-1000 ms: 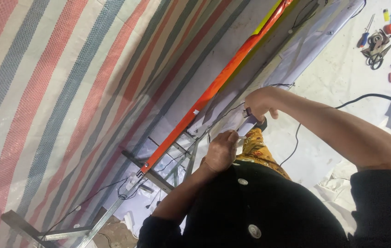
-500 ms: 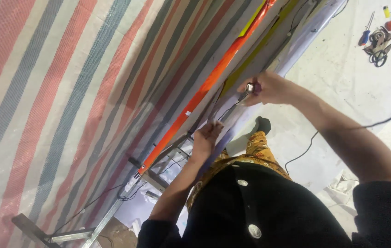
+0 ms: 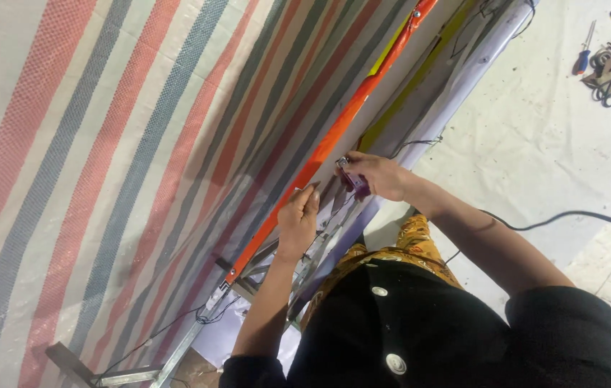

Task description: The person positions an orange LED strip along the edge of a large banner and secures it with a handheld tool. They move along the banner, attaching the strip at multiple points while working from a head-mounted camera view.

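While the left hand (image 3: 298,219) pinches the glossy orange strip (image 3: 334,140), the right hand (image 3: 381,176) grips a small purple tool (image 3: 357,184).

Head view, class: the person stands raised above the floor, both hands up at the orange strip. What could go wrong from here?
1. Both hands are busy: the left hand presses by the orange strip and the right hand holds a small purple tool, so neither steadies the person on the metal frame.
2. If dropped, the tool would fall far.
3. The black cable on the floor could snag feet.
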